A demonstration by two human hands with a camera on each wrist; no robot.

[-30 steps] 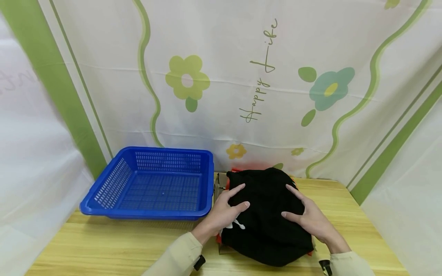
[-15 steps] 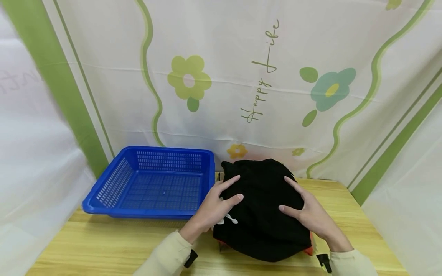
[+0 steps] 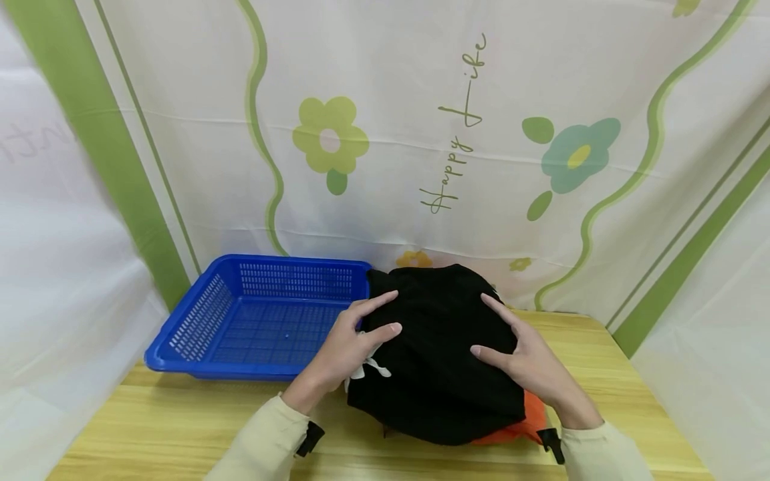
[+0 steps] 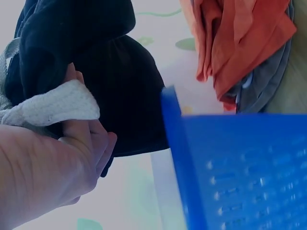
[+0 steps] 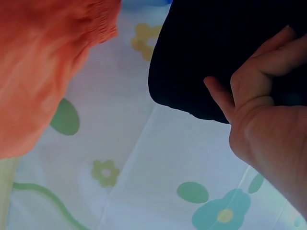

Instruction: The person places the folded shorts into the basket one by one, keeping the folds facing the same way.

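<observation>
The left hand (image 3: 345, 341) and the right hand (image 3: 535, 361) hold a folded black garment (image 3: 439, 354) between them, one at each side. Each grip is closed round the cloth, thumb on top and fingers tucked underneath. The garment hangs raised over the wooden surface (image 3: 150, 427), apart from the orange cloth (image 3: 532, 414) lying below it, which shows past its near right edge. White cords (image 3: 377, 367) dangle by the left hand. In the left wrist view, a grey cloth (image 4: 268, 86) lies against the orange one. A blue basket (image 3: 240, 369) stands on the surface to the left; the garment's left side hides part of its right end, and whether they touch cannot be told. Behind stands a white curtain (image 3: 391, 80) printed with flowers, green wavy lines and the words "Happy Life"
</observation>
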